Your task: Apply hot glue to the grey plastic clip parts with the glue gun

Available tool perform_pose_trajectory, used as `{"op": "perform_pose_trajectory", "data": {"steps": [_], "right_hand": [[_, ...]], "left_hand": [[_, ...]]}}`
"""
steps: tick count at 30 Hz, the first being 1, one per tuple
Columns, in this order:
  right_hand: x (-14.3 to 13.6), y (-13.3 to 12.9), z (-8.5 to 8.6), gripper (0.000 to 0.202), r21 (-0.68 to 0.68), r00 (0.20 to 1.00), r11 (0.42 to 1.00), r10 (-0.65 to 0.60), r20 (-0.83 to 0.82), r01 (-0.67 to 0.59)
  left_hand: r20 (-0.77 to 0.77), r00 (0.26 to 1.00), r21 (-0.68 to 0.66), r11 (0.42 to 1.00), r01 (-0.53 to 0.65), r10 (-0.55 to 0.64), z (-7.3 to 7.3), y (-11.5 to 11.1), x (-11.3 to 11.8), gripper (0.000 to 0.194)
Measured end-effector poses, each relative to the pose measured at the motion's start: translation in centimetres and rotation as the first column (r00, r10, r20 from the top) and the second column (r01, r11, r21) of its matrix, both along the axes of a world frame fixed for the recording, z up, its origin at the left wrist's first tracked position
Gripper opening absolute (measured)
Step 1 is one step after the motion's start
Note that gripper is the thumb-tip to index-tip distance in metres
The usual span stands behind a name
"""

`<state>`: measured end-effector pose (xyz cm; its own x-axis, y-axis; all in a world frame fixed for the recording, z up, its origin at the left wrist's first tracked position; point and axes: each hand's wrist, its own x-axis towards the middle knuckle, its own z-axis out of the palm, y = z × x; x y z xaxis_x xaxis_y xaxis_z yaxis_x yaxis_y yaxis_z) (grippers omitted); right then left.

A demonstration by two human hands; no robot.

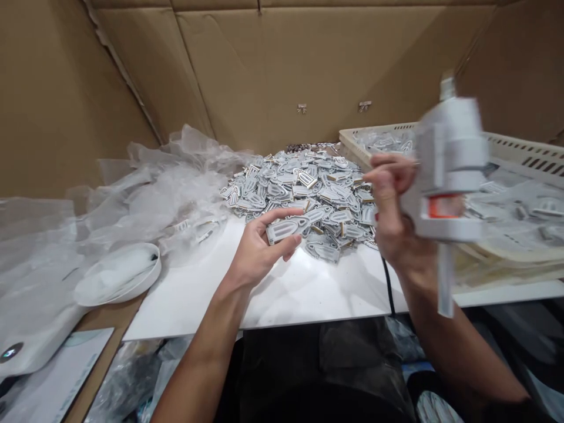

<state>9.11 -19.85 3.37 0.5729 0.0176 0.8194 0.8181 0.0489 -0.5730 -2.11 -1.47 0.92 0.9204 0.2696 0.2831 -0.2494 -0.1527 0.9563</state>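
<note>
Between the thumb and fingers of my left hand [258, 252] is a flat grey metal tag [283, 230] with slot-like lines, at the front edge of a big pile of similar tags [304, 185]. My right hand [392, 214] is wrapped round a boxy light-grey hand tool [449, 164], held up to the right of the pile. The tool has a metal tip on top, an orange-red part in its middle and a pale strip hanging below. Motion blurs it, so its exact kind is unclear.
Clear plastic bags [154, 182] are heaped on the left. Nearby sit a white dish [118, 276] and a white device [35, 346] with a small display. A cream perforated basket [520, 155] with bagged pieces stands right. Behind rises a cardboard wall [308, 64]; a black cable [388, 288] crosses the white tabletop [189, 294].
</note>
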Motion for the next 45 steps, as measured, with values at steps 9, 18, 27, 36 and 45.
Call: {"op": "perform_pose_trajectory", "data": {"steps": [9,18,27,36,45], "right_hand": [[-0.3,2.5,-3.5,0.042,-0.186,0.787,0.805,0.454,-0.417,-0.563],[0.3,2.8,-3.1,0.045,0.019,0.636,0.723,0.619,-0.461,-0.69],[0.0,1.7,-0.8,0.036,0.394,0.428,0.575,0.809,-0.403,-0.717],[-0.4,-0.9,-1.1,0.027,-0.117,0.681,0.729,0.554,-0.48,-0.675],[3.1,-2.4,-4.4,0.02,-0.485,0.999,0.874,-0.041,-0.023,0.024]], "left_hand": [[0.146,0.986,0.068,0.994,-0.085,0.075,0.3,-0.7,0.1,0.038],[0.145,0.988,0.193,0.977,-0.087,0.06,0.1,-0.2,-0.1,0.037],[0.052,0.996,0.055,0.996,0.064,-0.067,0.1,-0.2,-0.3,0.049],[0.15,0.987,-0.192,0.978,0.081,-0.052,0.1,0.0,-0.1,0.059],[0.173,0.985,-0.429,0.901,0.065,0.011,1.3,-0.2,-0.3,0.062]]}}
